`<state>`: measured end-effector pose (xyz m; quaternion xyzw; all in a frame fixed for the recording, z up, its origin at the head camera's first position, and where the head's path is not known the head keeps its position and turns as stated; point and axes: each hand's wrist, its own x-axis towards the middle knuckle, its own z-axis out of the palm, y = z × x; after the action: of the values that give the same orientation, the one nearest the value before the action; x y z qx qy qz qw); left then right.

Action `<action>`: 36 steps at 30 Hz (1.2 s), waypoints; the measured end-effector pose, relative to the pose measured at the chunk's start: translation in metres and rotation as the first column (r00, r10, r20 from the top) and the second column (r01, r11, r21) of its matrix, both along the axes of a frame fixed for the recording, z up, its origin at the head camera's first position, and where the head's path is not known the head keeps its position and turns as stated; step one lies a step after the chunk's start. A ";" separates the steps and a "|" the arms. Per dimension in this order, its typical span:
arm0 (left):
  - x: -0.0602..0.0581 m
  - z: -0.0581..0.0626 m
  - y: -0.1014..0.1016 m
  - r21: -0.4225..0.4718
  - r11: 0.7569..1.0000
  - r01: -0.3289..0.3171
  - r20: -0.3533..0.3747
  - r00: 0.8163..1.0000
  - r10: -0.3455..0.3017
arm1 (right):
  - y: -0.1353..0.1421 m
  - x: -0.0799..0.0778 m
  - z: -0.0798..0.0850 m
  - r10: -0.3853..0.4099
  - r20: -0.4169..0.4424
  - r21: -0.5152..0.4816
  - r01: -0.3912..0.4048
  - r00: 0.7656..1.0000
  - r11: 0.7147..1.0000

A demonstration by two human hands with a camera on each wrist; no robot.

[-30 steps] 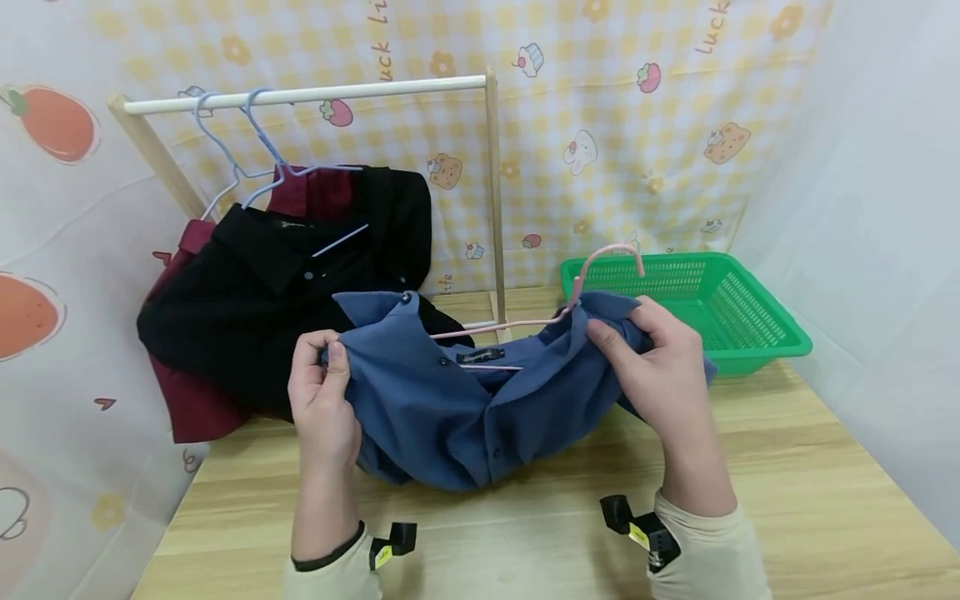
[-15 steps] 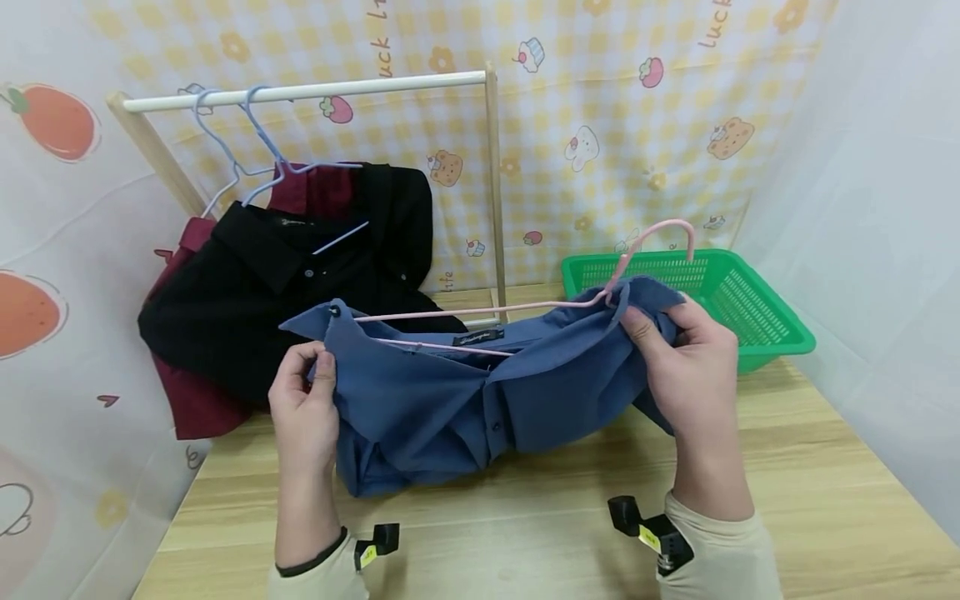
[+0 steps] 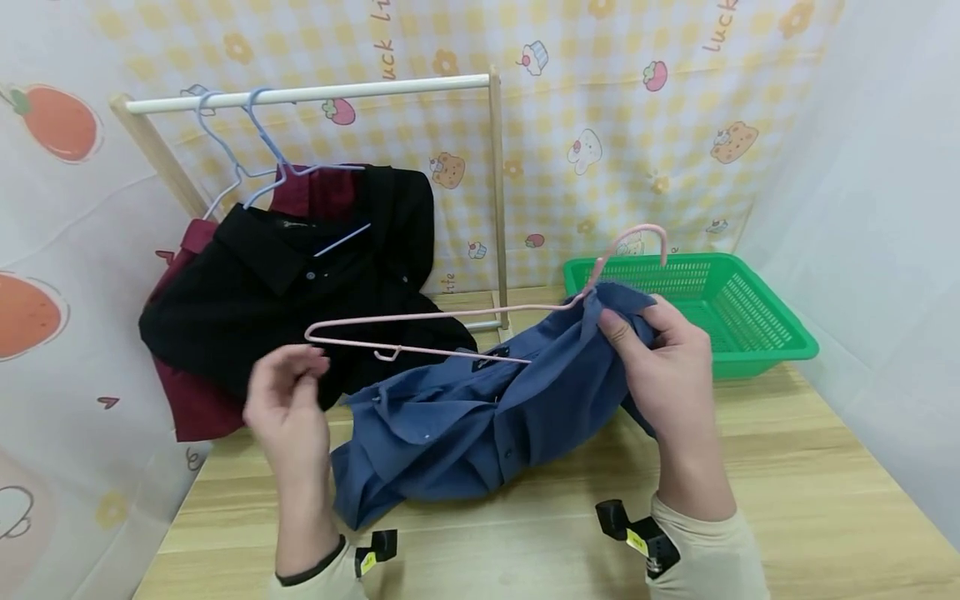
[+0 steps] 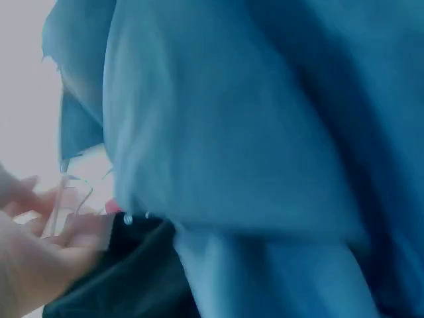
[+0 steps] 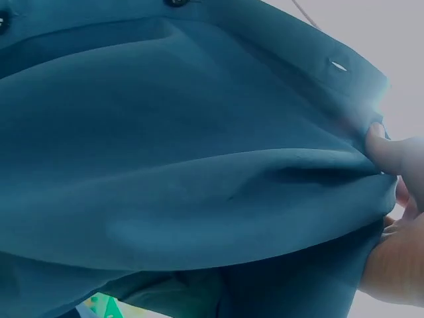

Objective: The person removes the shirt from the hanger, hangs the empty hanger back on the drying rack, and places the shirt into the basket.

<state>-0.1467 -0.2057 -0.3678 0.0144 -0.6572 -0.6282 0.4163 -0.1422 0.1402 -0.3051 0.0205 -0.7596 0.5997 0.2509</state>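
A blue button-up shirt [image 3: 465,442] sags above the table, its left half dropped into folds. My right hand [image 3: 671,375] pinches the shirt near its collar on the right, thumb in front. A pink hanger [image 3: 435,317] rises from the neckline there; its right part is hidden in the cloth, while its left arm is bare outside the shirt. Just below the hanger's left tip is my left hand [image 3: 288,404], fingers loosely bent and holding nothing. In the left wrist view that hand [image 4: 56,258] is blurred beside the shirt.
On the left stands a rack [image 3: 315,93] with a black shirt [image 3: 330,283] and a dark red shirt [image 3: 198,417] on blue hangers. A green basket [image 3: 765,350] sits at the back right of the wooden table [image 3: 810,500].
My left hand has let go of the shirt's left side, which fell away from the hanger's left arm. My right hand, still gripping, moved right and then back a little left.
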 end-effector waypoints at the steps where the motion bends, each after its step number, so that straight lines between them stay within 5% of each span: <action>1: 0.001 0.003 0.003 0.029 0.999 -0.038 -0.127 0.991 0.041 | -0.001 0.000 0.000 0.006 0.003 0.027 -0.006 1.000 1.000; 3: 0.002 0.010 0.010 0.011 0.992 -0.125 -0.318 0.940 0.122 | -0.002 -0.001 -0.001 0.015 0.006 0.087 -0.015 1.000 0.996; 5: 0.004 0.017 0.017 -0.103 0.966 -0.239 -0.420 0.891 0.176 | -0.003 -0.001 -0.002 0.025 0.007 0.146 -0.026 1.000 0.989; 8: 0.006 0.024 0.024 -0.351 0.873 -0.339 -0.510 0.851 0.126 | -0.006 -0.001 -0.003 0.054 0.006 0.205 -0.055 0.998 0.977; 10: 0.008 0.024 0.025 -0.522 0.777 -0.351 -0.503 0.863 0.052 | -0.007 -0.001 -0.004 0.072 0.011 0.226 -0.072 0.997 0.971; 13: 0.009 0.020 0.025 -0.700 0.645 -0.306 -0.416 0.909 -0.021 | -0.009 0.000 -0.005 0.102 0.004 0.237 -0.100 0.995 0.966; 16: 0.009 0.014 0.023 -0.753 0.595 -0.279 -0.352 0.936 -0.006 | -0.010 -0.001 -0.008 0.135 -0.041 0.275 -0.119 0.990 0.954; 23: 0.006 0.012 0.022 -0.685 0.653 -0.324 -0.374 0.925 0.067 | -0.015 -0.008 -0.015 0.234 -0.150 0.390 -0.159 0.961 0.907; 28: 0.008 0.013 0.022 -0.640 0.699 -0.319 -0.369 0.926 0.084 | -0.021 -0.009 -0.015 0.234 -0.172 0.458 -0.133 0.957 0.879; 36: 0.006 0.014 0.019 -0.571 0.763 -0.303 -0.381 0.921 0.080 | -0.023 -0.015 -0.014 0.228 -0.332 0.465 -0.052 0.915 0.884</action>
<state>-0.1404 -0.1869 -0.3537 -0.1617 -0.7409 -0.3238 0.5658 -0.1567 0.1167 -0.3193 0.2482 -0.8105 0.4108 0.3358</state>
